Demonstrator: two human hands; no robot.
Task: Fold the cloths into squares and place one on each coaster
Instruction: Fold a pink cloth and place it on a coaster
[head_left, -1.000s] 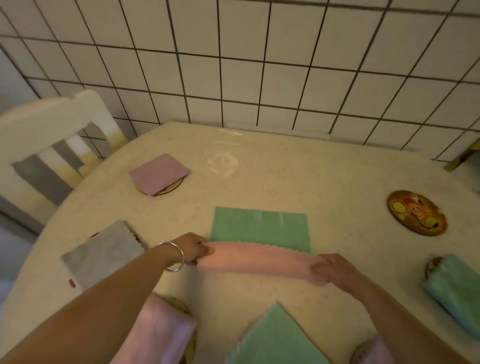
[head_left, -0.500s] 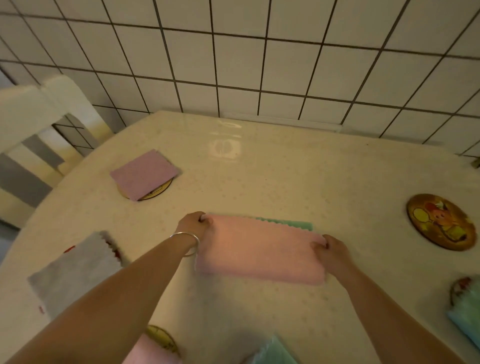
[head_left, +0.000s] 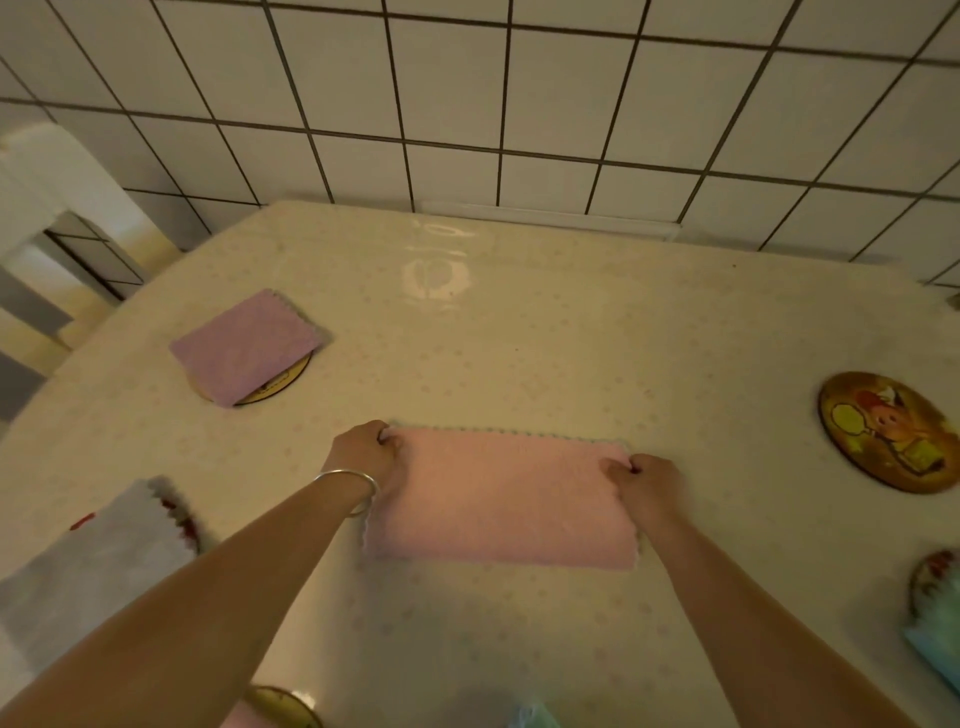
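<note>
Here the pink cloth (head_left: 501, 499) lies flat as a wide rectangle in the middle of the table (head_left: 597, 332), folded once by the look of it. It seems light, soft and floppy, so it should crease easily but slide on the smooth top; the corners are the sensible place to take hold. The left hand (head_left: 363, 457) pinches its far left corner, the right hand (head_left: 647, 480) its far right one. A bare coaster (head_left: 891, 431) waits well to the right; a purple cloth (head_left: 248, 347) covers another at far left.
</note>
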